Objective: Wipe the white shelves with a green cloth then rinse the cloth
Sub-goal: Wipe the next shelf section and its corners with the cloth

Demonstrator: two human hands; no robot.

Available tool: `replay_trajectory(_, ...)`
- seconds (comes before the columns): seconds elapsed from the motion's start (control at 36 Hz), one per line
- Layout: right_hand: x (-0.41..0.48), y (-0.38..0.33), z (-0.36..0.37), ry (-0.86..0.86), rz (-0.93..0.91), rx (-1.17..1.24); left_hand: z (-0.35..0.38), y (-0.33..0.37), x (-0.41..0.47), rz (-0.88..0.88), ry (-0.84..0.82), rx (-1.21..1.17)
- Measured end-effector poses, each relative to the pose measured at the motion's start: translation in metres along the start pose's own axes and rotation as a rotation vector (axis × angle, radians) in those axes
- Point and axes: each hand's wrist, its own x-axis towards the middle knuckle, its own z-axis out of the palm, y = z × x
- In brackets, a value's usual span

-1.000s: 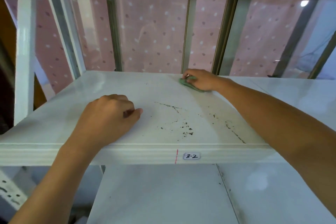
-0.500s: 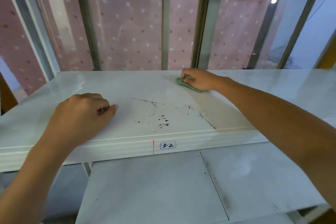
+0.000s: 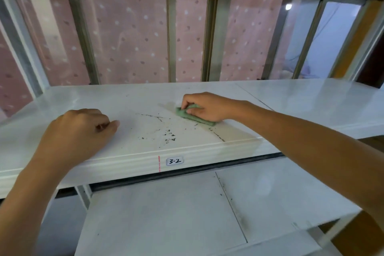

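A pink spotted curtain hangs behind the glass panes at the back of the glossy white upper shelf [image 3: 62,110]. The right hand [image 3: 204,107] has its grip closed on a folded green cloth [image 3: 194,116], pressed flat near the shelf's middle. The left hand [image 3: 83,131], loosely curled and holding nothing, rests on the shelf. Scattered dark crumbs [image 3: 169,136] lie just left of the cloth. Best to sweep steadily through them, gathering the grit rather than scattering it over the front edge.

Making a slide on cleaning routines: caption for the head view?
Right hand presses a green cloth on white shelf labelled 3-2, dark crumbs ahead; left hand rests, fist closed.
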Motion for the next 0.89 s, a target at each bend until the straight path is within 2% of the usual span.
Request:
replay_trajectory(0.11, -0.029, 0.036, -0.012, 0.127, 0.204, -0.040, -0.003, 0.001, -0.002, 0.020, -0.002, -0.002)
replay_trajectory(0.28, -0.094, 0.075, -0.022, 0.175, 0.427, -0.160, -0.004, 0.002, -0.001, 0.040, -0.019, 0.026)
replay_trajectory(0.42, -0.111, 0.034, -0.007, 0.214, 0.424, -0.172, -0.004, 0.004, -0.002, 0.039, -0.014, 0.020)
replay_trajectory(0.56, -0.087, -0.041, 0.022, 0.260, 0.372, -0.184, -0.005, 0.005, 0.001, 0.042, -0.030, 0.012)
replay_trajectory(0.64, -0.078, -0.061, 0.024, 0.276, 0.412, -0.167, -0.007, 0.005, 0.000, 0.039, -0.034, -0.023)
replay_trajectory(0.75, -0.100, -0.039, 0.012, 0.290, 0.541, -0.168, -0.010, 0.007, -0.002, 0.009, -0.040, -0.029)
replay_trajectory(0.89, -0.153, 0.023, -0.005, 0.334, 0.797, -0.248, -0.012, 0.006, -0.005, 0.000, -0.058, -0.038)
